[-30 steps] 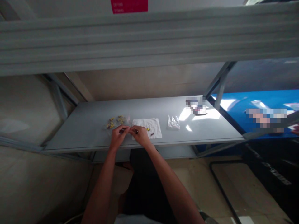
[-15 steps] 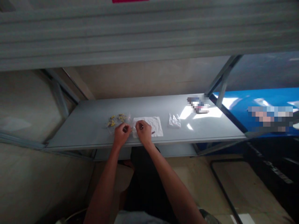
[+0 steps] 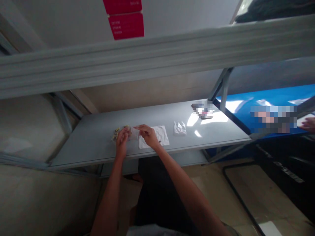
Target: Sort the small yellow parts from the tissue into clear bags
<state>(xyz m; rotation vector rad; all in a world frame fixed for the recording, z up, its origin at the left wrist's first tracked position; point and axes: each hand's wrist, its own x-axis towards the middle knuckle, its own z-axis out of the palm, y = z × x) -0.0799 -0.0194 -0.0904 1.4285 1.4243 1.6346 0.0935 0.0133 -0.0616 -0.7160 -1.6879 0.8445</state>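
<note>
Narrow gap between white sheet (image 3: 162,133) and clear bag (image 3: 180,128), gray beam (image 3: 157,60) above

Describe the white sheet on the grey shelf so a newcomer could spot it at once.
Below the thick grey beam is a long grey shelf. Near the middle of its front edge, the person's right hand partly covers the white sheet, with small yellow pieces to the left and a clear plastic bag to the right. Unlike that bag, it looks opaque and lies spread flat.
</note>
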